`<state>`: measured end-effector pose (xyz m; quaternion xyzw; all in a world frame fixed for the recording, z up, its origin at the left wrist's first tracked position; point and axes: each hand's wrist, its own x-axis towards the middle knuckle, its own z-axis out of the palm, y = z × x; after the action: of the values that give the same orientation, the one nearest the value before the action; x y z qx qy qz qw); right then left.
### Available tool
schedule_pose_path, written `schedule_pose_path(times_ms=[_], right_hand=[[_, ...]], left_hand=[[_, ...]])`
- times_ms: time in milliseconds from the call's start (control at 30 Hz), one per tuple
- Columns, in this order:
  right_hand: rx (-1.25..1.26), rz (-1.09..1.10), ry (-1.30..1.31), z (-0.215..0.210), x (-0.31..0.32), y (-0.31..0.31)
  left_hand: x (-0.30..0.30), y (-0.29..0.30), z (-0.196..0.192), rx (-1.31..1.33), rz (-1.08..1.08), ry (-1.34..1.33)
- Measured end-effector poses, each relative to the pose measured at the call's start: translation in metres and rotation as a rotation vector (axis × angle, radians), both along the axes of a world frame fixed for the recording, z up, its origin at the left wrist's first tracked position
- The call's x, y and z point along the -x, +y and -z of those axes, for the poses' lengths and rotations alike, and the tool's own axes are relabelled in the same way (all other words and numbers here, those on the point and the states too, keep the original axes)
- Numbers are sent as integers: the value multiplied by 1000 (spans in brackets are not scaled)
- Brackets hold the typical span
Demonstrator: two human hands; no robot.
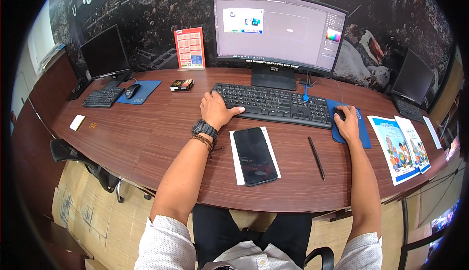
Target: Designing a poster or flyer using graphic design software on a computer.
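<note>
A curved wooden desk (146,138) is seen against a dark patterned wall, with a wide monitor (278,30) standing at the middle of its far edge. A black keyboard (273,105) lies just in front of the monitor. The left hand (216,109) is rested on the keyboard's left end, fingers loosely bent and nothing grasped; a black watch (203,128) and beaded bracelets are worn on that wrist. The right hand (348,122) is closed over a black mouse (339,114), which sits on a blue mouse pad (364,133) just beside the keyboard's right end. Between the forearms, near the desk's near edge, a black phone (255,155) is laid on a white sheet (236,162), and a black pen (316,157) lies to its right. Printed leaflets (398,148) are spread toward the right edge. A second keyboard (102,97), mouse and dark monitor (105,52) are placed at the far left corner.
</note>
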<state>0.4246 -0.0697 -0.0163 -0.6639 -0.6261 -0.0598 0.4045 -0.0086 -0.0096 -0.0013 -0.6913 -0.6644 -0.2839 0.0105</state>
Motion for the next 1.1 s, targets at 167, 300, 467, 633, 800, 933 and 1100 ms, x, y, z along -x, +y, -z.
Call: schedule_pose_path(times_ms=[167, 300, 467, 633, 800, 933, 1100], right_hand=[[2, 6, 9, 1, -2, 0], [1, 6, -3, 1, -2, 1], [10, -1, 13, 1, -3, 1], [15, 2, 0, 1, -2, 1], [27, 65, 11, 2, -4, 1], [29, 26, 26, 0, -1, -1], [2, -52, 8, 1, -2, 1]], left_hand=[[-2, -1, -3, -9, 6, 6], [-2, -3, -6, 4, 8, 19], [-3, -4, -6, -2, 11, 27], [-3, -5, -8, 8, 18, 25], [-4, -4, -7, 9, 25, 31], [-1, 1, 1, -45, -5, 24], [-1, 0, 1, -30, 3, -5]])
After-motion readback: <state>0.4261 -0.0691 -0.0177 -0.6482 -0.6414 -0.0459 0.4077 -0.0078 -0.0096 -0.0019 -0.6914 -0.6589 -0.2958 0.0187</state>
